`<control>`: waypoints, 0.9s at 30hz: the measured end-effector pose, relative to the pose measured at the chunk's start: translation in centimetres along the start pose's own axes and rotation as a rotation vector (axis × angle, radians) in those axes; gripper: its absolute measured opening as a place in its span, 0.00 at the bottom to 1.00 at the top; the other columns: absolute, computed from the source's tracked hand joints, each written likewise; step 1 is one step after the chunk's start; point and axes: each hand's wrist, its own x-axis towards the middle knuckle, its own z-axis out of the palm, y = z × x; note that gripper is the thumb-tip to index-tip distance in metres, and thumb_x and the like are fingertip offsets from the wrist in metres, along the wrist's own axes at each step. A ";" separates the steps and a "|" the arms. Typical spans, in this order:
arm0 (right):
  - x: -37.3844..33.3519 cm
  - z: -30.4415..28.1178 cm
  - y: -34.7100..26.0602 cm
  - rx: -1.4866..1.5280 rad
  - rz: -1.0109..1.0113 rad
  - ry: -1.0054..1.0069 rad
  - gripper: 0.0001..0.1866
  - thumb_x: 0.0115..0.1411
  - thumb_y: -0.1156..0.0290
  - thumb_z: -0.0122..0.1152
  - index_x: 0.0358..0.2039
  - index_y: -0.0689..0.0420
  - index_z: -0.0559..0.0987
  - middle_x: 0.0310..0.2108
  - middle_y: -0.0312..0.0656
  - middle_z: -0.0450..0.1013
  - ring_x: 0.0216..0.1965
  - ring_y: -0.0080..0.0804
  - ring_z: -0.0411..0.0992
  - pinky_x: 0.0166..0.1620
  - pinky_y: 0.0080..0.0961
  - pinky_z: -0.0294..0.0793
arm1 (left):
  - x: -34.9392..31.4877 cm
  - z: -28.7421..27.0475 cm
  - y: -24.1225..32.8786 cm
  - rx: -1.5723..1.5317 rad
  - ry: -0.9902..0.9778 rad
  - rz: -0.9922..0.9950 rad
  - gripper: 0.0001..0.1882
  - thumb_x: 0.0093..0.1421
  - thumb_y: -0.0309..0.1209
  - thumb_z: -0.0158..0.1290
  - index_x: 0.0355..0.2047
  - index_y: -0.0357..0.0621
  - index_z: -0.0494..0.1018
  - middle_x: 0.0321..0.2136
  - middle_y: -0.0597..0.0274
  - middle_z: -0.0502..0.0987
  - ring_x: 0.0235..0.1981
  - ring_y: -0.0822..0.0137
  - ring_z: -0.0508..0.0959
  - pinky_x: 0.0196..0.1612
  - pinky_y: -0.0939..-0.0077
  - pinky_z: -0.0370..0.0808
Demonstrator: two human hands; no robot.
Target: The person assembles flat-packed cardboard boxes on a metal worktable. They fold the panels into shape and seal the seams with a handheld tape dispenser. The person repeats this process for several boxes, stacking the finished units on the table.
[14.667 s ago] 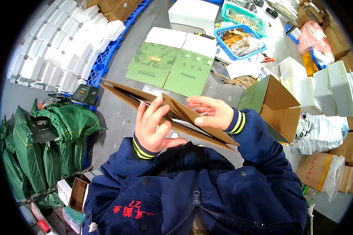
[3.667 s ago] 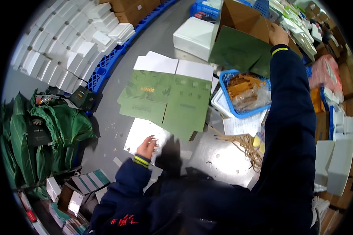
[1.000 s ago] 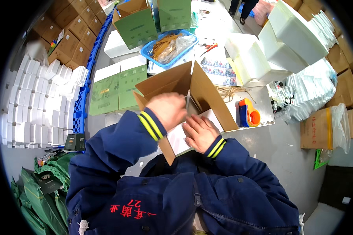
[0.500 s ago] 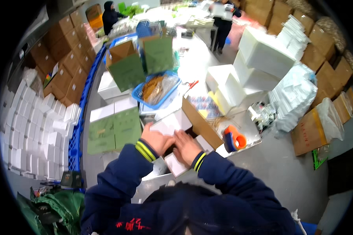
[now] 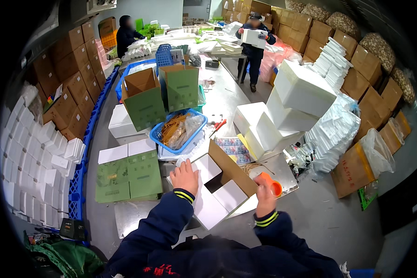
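Note:
In front of me stands a carton with white panels folded inward [image 5: 212, 204], a dark gap between them. Its tall brown flap [image 5: 231, 167] stands up on the far right side. My left hand [image 5: 184, 177] lies on the carton's left side, fingers stretched out, holding nothing. Right of the carton, my right hand [image 5: 265, 199] is at an orange tape dispenser [image 5: 276, 187] and covers part of it. Motion smears those fingers, so their grip is unclear. Left of the carton sit green cartons with white tops [image 5: 143, 172].
Past the carton are a blue basket of brown strips [image 5: 154, 134], red-handled scissors [image 5: 220, 124] and two open green cartons [image 5: 146, 111]. White foam boxes [image 5: 301, 90] are stacked on the right. Across the table a person [image 5: 253, 58] holds a white box; another person [image 5: 126, 37] stands far left.
My hands have parted from the middle of the carton. The left stays on its left side; the right has moved right to the tape dispenser. My view has tilted up.

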 end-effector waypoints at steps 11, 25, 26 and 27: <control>-2.3 3.7 2.6 -0.152 -0.311 -0.285 0.09 0.53 0.73 0.50 0.32 0.56 0.78 0.38 0.38 0.75 0.47 0.33 0.69 0.54 0.36 0.56 | 1.2 -3.2 -3.6 -0.276 -0.230 -0.040 0.24 0.50 0.44 0.56 0.40 0.39 0.71 0.32 0.50 0.75 0.34 0.51 0.71 0.38 0.61 0.69; -0.9 -6.8 21.1 -0.813 0.296 -0.178 0.37 0.45 0.50 0.63 0.50 0.63 0.66 0.42 0.58 0.69 0.44 0.54 0.67 0.50 0.37 0.65 | 2.3 0.6 -6.6 -0.853 -0.383 -0.110 0.22 0.54 0.36 0.53 0.45 0.34 0.68 0.35 0.50 0.76 0.36 0.65 0.76 0.40 0.75 0.70; -0.5 -6.2 21.8 -0.919 0.370 -0.269 0.34 0.46 0.50 0.63 0.46 0.62 0.67 0.39 0.56 0.70 0.42 0.53 0.68 0.50 0.37 0.64 | 2.2 0.8 -6.8 -0.820 -0.366 -0.111 0.23 0.54 0.37 0.53 0.45 0.34 0.68 0.36 0.50 0.76 0.36 0.65 0.76 0.40 0.75 0.70; 0.0 -5.5 22.5 -1.021 0.436 -0.369 0.31 0.46 0.50 0.62 0.42 0.60 0.68 0.36 0.55 0.71 0.41 0.51 0.69 0.50 0.37 0.63 | 2.4 0.4 -6.5 -0.734 -0.384 -0.093 0.24 0.54 0.39 0.53 0.46 0.34 0.68 0.36 0.50 0.76 0.37 0.64 0.76 0.41 0.75 0.70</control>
